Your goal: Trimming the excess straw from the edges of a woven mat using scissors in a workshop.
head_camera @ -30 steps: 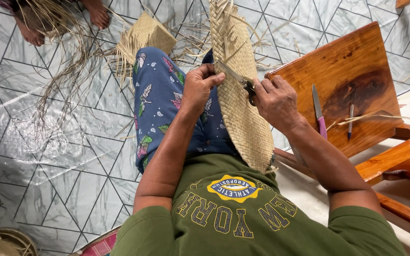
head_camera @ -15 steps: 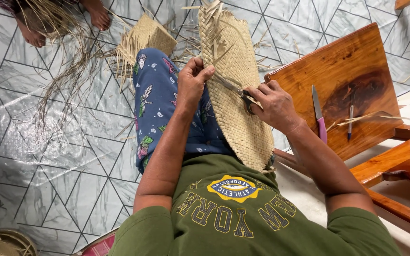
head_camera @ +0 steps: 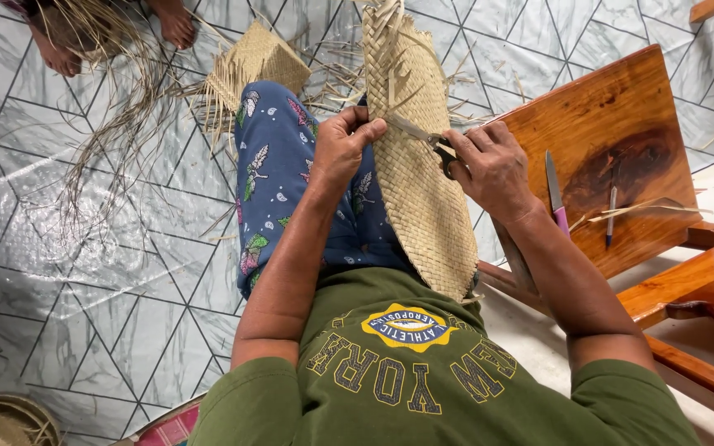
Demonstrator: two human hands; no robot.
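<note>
Woven mat (head_camera: pixel 419 177) swung back rightward, scissors (head_camera: pixel 423 136) raised slightly farther. Mat's left edge pinched by left hand (head_camera: pixel 342 149); scissors gripped by right hand (head_camera: pixel 493 169), blades laid on weave.

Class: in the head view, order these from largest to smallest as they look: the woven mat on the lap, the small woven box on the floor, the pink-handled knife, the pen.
1. woven mat
2. small woven box
3. pink-handled knife
4. pen

The box lies farther from the camera, so its rank is by looks only.
</note>
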